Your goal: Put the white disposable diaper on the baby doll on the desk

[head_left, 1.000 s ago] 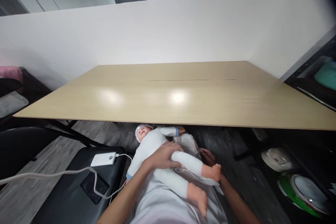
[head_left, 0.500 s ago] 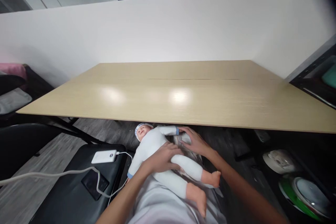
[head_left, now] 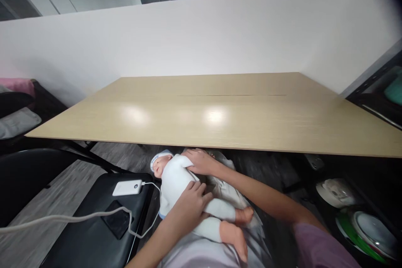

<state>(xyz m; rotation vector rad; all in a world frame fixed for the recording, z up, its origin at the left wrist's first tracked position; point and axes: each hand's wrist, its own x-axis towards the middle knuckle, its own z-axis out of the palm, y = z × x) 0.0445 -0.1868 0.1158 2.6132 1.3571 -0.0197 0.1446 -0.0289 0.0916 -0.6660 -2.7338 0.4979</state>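
Note:
A baby doll [head_left: 174, 178] in a white suit and a blue-and-white cap lies across my lap, its head toward the upper left and its bare feet toward the lower right. My left hand [head_left: 192, 202] grips the doll around the waist and hip, its fingers curled over the fabric. Higher up, my right hand [head_left: 201, 161] is closed over the doll's shoulder and upper arm, and some of its fingertips are hard to make out. Pale cloth [head_left: 224, 186] lies beneath and beside the doll. The doll's body is turned partly onto its side, its face toward the left.
A wooden table [head_left: 216, 127] stretches in front, its near edge just above the doll's head. On a black stool [head_left: 84, 234] at left lie a white power bank [head_left: 127, 187], a dark phone [head_left: 117, 220] and a cable. Lidded containers [head_left: 367, 234] stand low at right.
The right hand has moved left from the doll's forearm to its shoulder. The doll has rolled toward the left, its head turning that way. The left hand stays at its hip.

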